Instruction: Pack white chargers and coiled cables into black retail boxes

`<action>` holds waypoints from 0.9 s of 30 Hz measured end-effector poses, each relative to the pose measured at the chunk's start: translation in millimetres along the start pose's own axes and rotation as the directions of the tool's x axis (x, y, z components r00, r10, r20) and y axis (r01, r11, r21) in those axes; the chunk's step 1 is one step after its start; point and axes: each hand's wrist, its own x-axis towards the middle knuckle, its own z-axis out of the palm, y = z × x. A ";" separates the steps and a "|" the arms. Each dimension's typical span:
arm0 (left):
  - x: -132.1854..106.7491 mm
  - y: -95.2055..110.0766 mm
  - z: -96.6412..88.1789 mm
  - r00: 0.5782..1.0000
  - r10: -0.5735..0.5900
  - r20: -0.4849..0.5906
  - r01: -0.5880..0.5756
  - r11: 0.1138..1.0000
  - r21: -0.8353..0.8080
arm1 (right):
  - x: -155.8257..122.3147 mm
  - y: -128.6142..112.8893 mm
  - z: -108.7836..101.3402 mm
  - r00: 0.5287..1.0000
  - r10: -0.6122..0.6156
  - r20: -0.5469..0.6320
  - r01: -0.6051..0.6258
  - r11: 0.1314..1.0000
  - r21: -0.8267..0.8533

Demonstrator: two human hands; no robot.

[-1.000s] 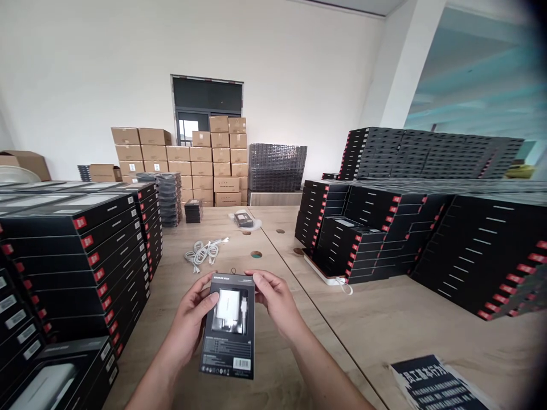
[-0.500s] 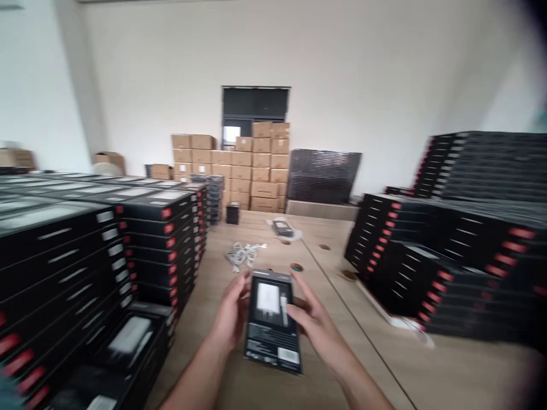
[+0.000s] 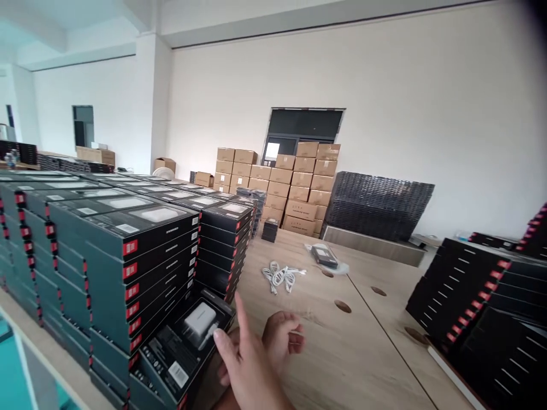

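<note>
My right hand (image 3: 252, 359) is at the right edge of a black charger box (image 3: 188, 364) on a low stack. Its thumb lies by the box edge and its index finger is stretched out, the hand open. The box shows a white charger (image 3: 200, 320) and a white label. Beyond my right wrist, my left hand (image 3: 282, 337) hovers over the table with loosely curled fingers, nothing in it. My left forearm passes behind my right hand and is mostly hidden. White coiled cables (image 3: 282, 276) lie further up the table.
Tall stacks of black boxes (image 3: 160, 250) fill the left side, and more stacks (image 3: 457, 302) stand at the right. A box on clear wrapping (image 3: 325, 256) lies further back on the wooden table (image 3: 350, 347), which has round holes. Brown cartons (image 3: 277, 188) are piled by the wall.
The charger box that both hands held over the table now appears to lie on the low left stack. My right hand has moved left across my left arm. The view has turned left.
</note>
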 end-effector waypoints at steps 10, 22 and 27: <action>-4.5 9.2 6.7 0.994 -0.020 0.112 0.012 0.997 0.072 | -12.9 -9.5 12.1 0.974 -0.206 0.096 0.225 0.816 -0.532; 0.2 -0.3 9.4 0.984 -0.015 0.177 -0.016 0.985 0.172 | -27.8 7.7 39.0 0.966 -0.233 0.112 0.250 0.735 -0.631; 1.8 -6.9 8.7 0.979 -0.018 0.204 -0.038 0.963 0.268 | -25.5 7.1 50.8 0.978 -0.187 0.091 0.199 0.719 -0.665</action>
